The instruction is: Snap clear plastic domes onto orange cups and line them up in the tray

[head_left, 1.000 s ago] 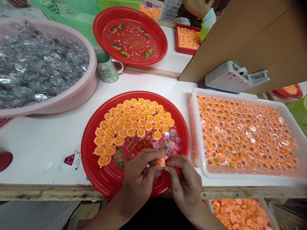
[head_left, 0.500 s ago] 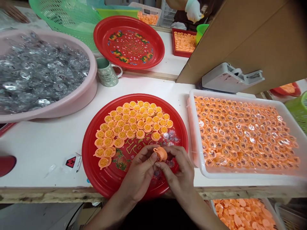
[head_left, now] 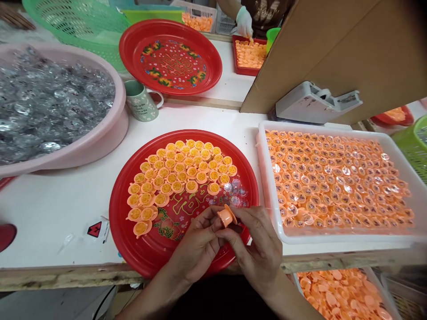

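Between the fingertips of both hands is a small orange toy cup (head_left: 226, 216) with a saucer-like rim, tilted on its side. My left hand (head_left: 203, 240) pinches it from the left. My right hand (head_left: 255, 238) has its fingers closed on it from the right. Both are over the front of a red round tray (head_left: 125, 240). Many orange toy cups with yellow insides (head_left: 171, 178) stand in rows on the tray's back and left. Clear round plastic pieces (head_left: 236, 189) lie at its right, partly behind my right hand.
On the right, a white bin (head_left: 333, 240) holds rows of orange cups with printed faces. A pink basin (head_left: 122, 102) of clear wrapped pieces is at left. Behind are a green mug (head_left: 142, 104), an upright red tray (head_left: 170, 58), a tape dispenser (head_left: 313, 104) and a co-worker's gloved hand (head_left: 244, 22).
The toy cup has turned in my fingers, so its side and base now show more. The co-worker's gloved hand has moved down to the far red tray. The view has shifted slightly.
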`<state>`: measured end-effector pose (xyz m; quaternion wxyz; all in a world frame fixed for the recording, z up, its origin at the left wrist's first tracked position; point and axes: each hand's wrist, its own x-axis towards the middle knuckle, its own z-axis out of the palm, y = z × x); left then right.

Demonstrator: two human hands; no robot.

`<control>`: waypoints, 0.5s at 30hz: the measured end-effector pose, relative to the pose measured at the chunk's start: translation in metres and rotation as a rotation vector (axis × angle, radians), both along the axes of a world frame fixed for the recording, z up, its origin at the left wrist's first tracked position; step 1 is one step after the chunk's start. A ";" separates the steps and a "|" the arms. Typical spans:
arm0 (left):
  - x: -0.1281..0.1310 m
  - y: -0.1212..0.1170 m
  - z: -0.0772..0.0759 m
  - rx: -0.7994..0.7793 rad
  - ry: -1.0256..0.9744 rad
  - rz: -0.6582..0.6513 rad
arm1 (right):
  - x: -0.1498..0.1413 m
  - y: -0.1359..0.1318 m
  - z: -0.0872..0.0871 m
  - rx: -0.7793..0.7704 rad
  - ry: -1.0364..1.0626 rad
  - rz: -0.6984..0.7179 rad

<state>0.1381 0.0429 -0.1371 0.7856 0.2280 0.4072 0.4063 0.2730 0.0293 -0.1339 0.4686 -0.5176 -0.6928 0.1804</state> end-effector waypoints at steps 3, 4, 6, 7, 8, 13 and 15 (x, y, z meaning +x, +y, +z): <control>0.000 0.000 -0.001 -0.018 -0.032 0.025 | -0.001 0.001 -0.001 0.010 -0.006 -0.016; 0.000 0.000 -0.002 -0.026 -0.047 0.042 | -0.001 0.001 0.000 0.013 0.001 -0.018; -0.002 0.001 -0.002 -0.007 -0.035 0.077 | -0.002 0.002 0.001 -0.004 0.022 -0.005; -0.004 0.002 -0.003 0.034 0.001 0.098 | -0.002 0.002 0.002 -0.026 0.037 0.004; -0.007 0.002 -0.003 0.098 0.060 0.116 | -0.003 0.002 0.003 -0.054 0.055 0.014; -0.021 0.006 0.001 0.606 0.515 0.136 | -0.001 0.001 0.003 -0.162 0.109 0.086; -0.023 0.005 0.005 0.773 0.605 0.132 | 0.001 0.001 0.003 -0.160 0.117 0.115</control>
